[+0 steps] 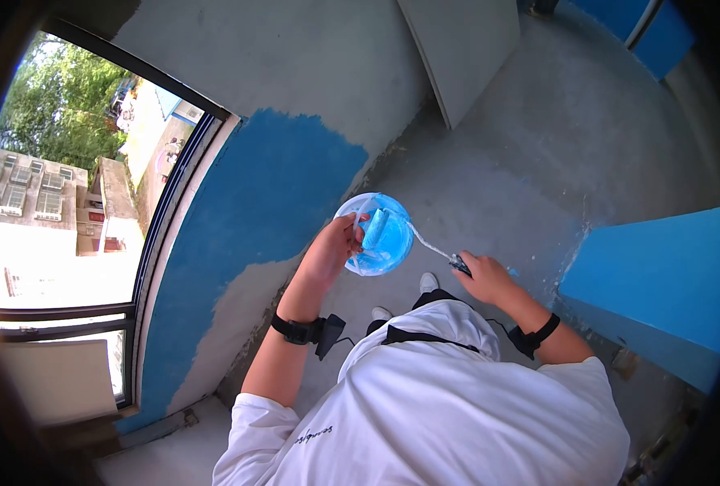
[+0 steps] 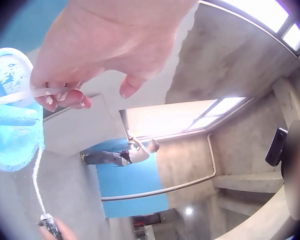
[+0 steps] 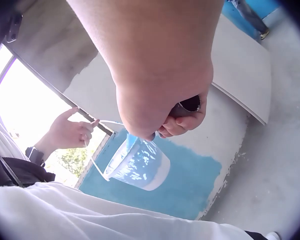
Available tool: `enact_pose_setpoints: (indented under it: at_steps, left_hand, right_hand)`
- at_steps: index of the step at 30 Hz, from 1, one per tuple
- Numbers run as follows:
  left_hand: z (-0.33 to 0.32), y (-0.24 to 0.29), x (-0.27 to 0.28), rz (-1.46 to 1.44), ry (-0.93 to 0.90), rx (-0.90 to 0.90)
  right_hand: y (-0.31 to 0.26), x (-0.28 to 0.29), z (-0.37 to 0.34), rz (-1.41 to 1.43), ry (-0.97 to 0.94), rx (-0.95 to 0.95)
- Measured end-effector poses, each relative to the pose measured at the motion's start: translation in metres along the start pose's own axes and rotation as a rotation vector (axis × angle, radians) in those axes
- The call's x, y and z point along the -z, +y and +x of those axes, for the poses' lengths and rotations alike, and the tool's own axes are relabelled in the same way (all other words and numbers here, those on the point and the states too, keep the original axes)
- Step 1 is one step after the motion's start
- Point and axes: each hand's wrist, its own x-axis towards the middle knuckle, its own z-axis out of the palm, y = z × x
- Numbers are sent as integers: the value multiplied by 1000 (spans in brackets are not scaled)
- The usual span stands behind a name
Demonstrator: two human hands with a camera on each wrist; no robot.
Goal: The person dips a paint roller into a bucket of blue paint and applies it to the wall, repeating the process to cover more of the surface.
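My left hand [image 1: 333, 247] grips the white bail handle [image 2: 17, 97] of a paint bucket [image 3: 145, 170], its fingers curled round the bail. The bucket hangs below that hand, with bright blue paint inside and white and blue smears on its outside. A paint roller [image 1: 373, 230] sits within the bucket's mouth, its sleeve coated in blue. From it a paint-caked rod [image 1: 431, 245] runs out over the rim to a dark handle [image 1: 459, 263]. My right hand [image 1: 489, 281] holds that handle, and the end of the grip shows between its fingers in the right wrist view.
A partly blue-painted wall [image 1: 279, 186] with a window [image 1: 68, 178] stands on the left. A pale board [image 1: 469, 57] leans on the wall ahead. To the right is a blue block-like structure [image 1: 655, 267]. Another person [image 2: 125, 156] stands farther off by a window.
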Motion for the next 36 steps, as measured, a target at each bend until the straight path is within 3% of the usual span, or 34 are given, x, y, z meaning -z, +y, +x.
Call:
enact_pose_setpoints:
  at_steps: [12,30,34,36]
  left_hand:
    - [3,-3,0,39,-1,5]
    - [2,-9,6,0,-41,-51]
    - [7,-10,7,-10,-15,-29]
    - [2,-7,6,-44,-26,-50]
  right_hand:
    - [-13,10,-6,-115,-21,-28]
    - [-12,-7,-17,-46,-16,-131]
    - [-10,-14,-16,-115,54,-65]
    - [-13,-17,-15,67,69,-87]
